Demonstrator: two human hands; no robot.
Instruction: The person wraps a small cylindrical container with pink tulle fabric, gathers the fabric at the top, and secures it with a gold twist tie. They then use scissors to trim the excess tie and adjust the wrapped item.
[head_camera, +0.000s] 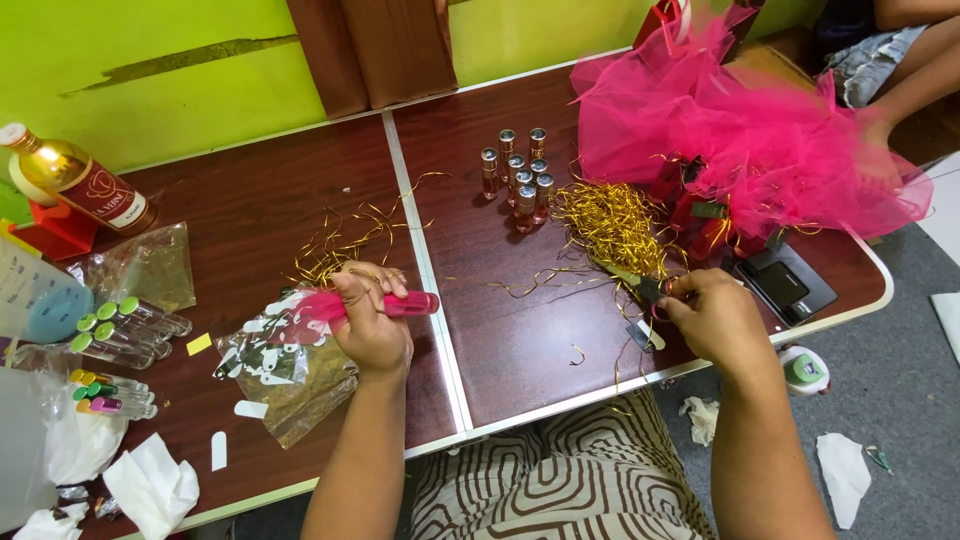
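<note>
Our left hand (368, 318) grips a pink-wrapped vial (400, 304) over the table (500, 340). Our right hand (712, 318) is closed on small scissors (640, 287) beside the gold ribbon pile (610, 225). Capped vials (518, 178) stand behind.

The scene is bright and evenly lit, with soft light that seems to come from above. Shadows are faint and short: the small bottles (518, 180) cast only slight dark patches on the brown table (520, 340). The table shows a mild sheen but no harsh glare. The glass bottle (75, 178) at the left edge carries small highlights. The wide lens bends straight lines, so the table's edges curve. The pink netting (760, 130) looks slightly blurred; colours are strongly saturated.
</note>
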